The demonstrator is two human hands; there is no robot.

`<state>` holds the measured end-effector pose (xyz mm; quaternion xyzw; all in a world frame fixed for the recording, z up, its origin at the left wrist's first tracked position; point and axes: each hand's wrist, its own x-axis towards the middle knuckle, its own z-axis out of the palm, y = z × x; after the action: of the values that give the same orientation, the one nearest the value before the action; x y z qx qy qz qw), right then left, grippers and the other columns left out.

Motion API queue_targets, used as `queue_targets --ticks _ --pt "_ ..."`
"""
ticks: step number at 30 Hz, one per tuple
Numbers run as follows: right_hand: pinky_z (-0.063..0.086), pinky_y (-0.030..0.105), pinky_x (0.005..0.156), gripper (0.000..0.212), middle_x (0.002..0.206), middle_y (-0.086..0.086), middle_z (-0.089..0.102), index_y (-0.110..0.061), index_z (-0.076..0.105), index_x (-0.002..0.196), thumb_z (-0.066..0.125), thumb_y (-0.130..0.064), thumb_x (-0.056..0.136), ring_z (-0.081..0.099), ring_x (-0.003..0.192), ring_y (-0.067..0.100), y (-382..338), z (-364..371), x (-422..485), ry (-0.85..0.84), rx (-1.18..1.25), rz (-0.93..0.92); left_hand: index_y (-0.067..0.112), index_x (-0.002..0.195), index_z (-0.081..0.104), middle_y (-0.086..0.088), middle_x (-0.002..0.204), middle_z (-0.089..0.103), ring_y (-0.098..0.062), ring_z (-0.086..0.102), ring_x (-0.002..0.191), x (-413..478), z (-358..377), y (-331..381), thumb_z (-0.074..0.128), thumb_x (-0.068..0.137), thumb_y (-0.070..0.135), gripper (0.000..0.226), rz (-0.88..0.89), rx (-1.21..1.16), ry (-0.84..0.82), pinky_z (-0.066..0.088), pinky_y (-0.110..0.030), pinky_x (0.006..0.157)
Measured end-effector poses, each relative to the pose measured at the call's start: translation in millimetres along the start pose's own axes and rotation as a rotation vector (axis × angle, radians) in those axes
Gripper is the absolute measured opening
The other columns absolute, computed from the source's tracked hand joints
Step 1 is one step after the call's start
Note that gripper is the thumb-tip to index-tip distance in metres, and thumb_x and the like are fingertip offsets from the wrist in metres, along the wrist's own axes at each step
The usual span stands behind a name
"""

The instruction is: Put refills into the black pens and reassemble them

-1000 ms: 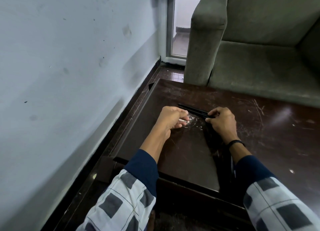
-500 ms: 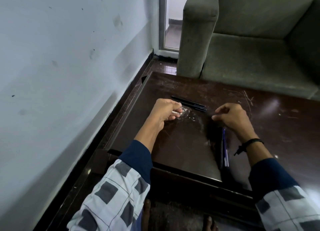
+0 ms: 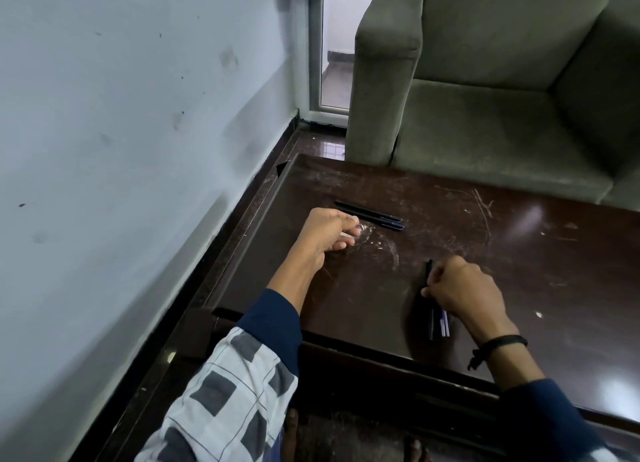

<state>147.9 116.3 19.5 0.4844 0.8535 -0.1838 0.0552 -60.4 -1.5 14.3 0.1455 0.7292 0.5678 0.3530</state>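
Table [image 3: 346,306] scratched, glossy; right grip [image 3: 464,292] curled round slim black barrel [image 3: 429,271]; left grip [image 3: 325,233] pinches thin white stick [image 3: 347,235].

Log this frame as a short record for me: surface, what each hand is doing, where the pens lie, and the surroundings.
surface: dark scratched table
left hand: rests on the table and pinches a small white piece
right hand: grips a black pen part
far pens: two black ones, side by side, just beyond the left hand
near sticks: thin black and blue-white ones lying by the right hand; pens or refills unclear
surroundings: grey sofa behind the table, wall on the left
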Motion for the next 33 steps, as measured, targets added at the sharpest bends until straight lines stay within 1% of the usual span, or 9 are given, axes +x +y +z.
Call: queue_targets --ticks 6,11,16,18,21,24,26,30,33 --pt "0.05 0.031 0.061 0.023 0.082 -0.004 0.067 -0.03 0.062 0.081 0.084 -0.036 0.081 0.068 0.073 0.022 -7 7 -8 0.042 0.103 -0.05 0.008 0.101 0.075 -0.009 0.091 0.08 -0.008 0.069 0.063 2 0 -1 0.069 0.096 0.018 0.013 0.0 -0.009 0.002 0.053 -0.014 0.052" --pt "0.046 0.033 0.064 0.027 0.079 -0.008 0.055 -0.03 0.055 0.083 0.081 -0.034 0.083 0.061 0.076 0.025 -11 17 -11 0.051 0.103 -0.079 0.01 0.098 0.076 -0.008 0.089 0.08 -0.007 0.069 0.062 2 0 -2 0.07 0.095 0.019 0.011 0.003 -0.009 -0.004 0.053 -0.015 0.053" --pt "0.046 0.034 0.07 0.021 0.089 -0.003 0.064 -0.031 0.056 0.09 0.074 -0.022 0.083 0.062 0.082 0.026 -18 24 -10 0.025 0.211 -0.086 0.01 0.095 0.077 -0.008 0.089 0.08 -0.009 0.07 0.066 3 2 -3 0.071 0.094 0.02 0.012 0.007 -0.005 -0.014 0.055 -0.017 0.057" --pt "0.053 0.036 0.076 0.025 0.092 -0.009 0.066 -0.034 0.058 0.097 0.076 -0.025 0.081 0.067 0.087 0.024 -23 25 -10 -0.004 0.325 -0.079 0.01 0.098 0.077 -0.008 0.091 0.08 -0.011 0.071 0.07 2 2 -3 0.071 0.094 0.021 0.013 -0.005 -0.005 -0.033 0.058 -0.019 0.061" --pt "0.061 0.043 0.079 0.031 0.089 -0.009 0.071 -0.036 0.062 0.1 0.081 -0.024 0.078 0.073 0.08 0.02 -32 29 -10 -0.043 0.589 -0.052 0.011 0.103 0.075 -0.009 0.096 0.079 -0.015 0.075 0.081 -1 4 -3 0.074 0.094 0.025 0.017 -0.054 -0.028 -0.122 0.063 -0.025 0.068" --pt "0.063 0.039 0.065 0.031 0.074 0.0 0.072 -0.024 0.067 0.108 0.075 -0.006 0.083 0.075 0.065 0.019 -41 35 -10 -0.1 0.861 -0.048 0.008 0.107 0.075 -0.009 0.098 0.079 -0.016 0.076 0.09 -4 8 -3 0.077 0.091 0.024 0.023 -0.083 -0.076 -0.226 0.062 -0.026 0.066" --pt "0.061 0.033 0.059 0.028 0.076 0.004 0.068 -0.017 0.068 0.108 0.069 0.001 0.088 0.076 0.064 0.021 -46 39 -11 -0.135 0.999 -0.049 0.003 0.107 0.076 -0.008 0.096 0.079 -0.013 0.076 0.089 -4 11 -3 0.079 0.089 0.014 0.022 -0.07 -0.09 -0.254 0.061 -0.026 0.066" --pt "0.055 0.024 0.053 0.02 0.084 0.004 0.069 -0.025 0.067 0.106 0.069 -0.01 0.094 0.071 0.058 0.013 -51 42 -11 -0.059 0.981 -0.112 -0.001 0.1 0.078 -0.005 0.093 0.078 -0.014 0.077 0.087 -2 10 -4 0.08 0.084 0.0 0.017 -0.043 -0.106 -0.243 0.062 -0.027 0.07" --pt "0.053 0.027 0.055 0.015 0.089 -0.006 0.07 -0.039 0.063 0.1 0.067 -0.025 0.098 0.069 0.058 0.007 -51 43 -12 0.033 0.834 -0.2 0.001 0.095 0.079 -0.002 0.087 0.08 -0.014 0.078 0.086 -1 9 -4 0.082 0.081 0.0 0.014 -0.037 -0.125 -0.244 0.062 -0.026 0.07"
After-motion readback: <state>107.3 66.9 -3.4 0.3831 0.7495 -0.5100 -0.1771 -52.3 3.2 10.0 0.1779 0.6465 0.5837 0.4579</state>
